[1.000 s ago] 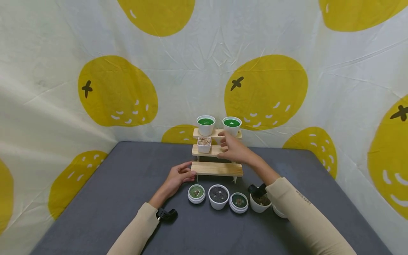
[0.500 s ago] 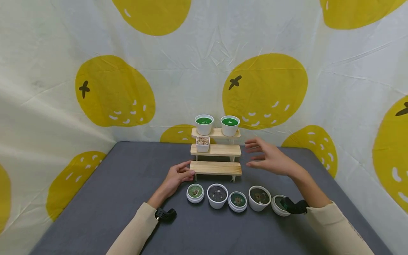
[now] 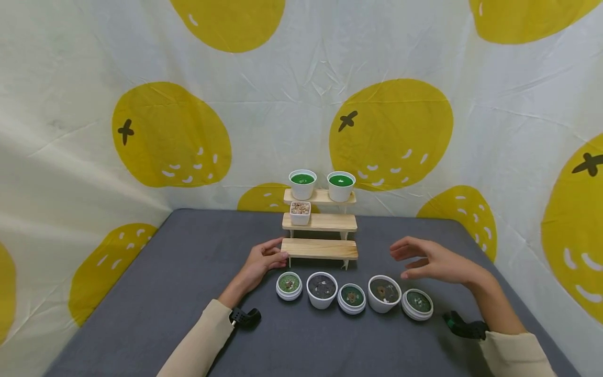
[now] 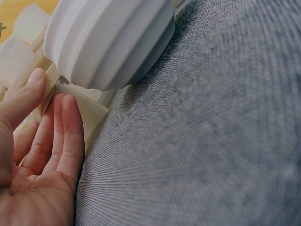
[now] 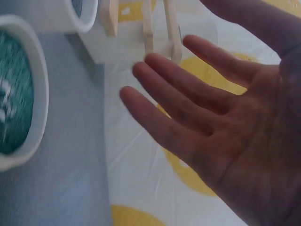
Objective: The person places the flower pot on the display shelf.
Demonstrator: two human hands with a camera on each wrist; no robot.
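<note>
Head: gry tbl (image 3: pixel 320 340), yel-print bkdrp (image 3: pixel 282 120)

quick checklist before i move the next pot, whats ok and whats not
1. Left hand holding the wooden stand: ok, at the left end of the bottom shelf.
2. Right hand free: ok, fingers relaxed, holding nothing.
3. Two green-filled pots upright on the top shelf: ok.
4. Room on the middle shelf: ok, the square pot sits at its left end.
5. Five front pots all on the stand: not ok, they stand on the table.
6. Stand firm without the hand: cannot tell.
</note>
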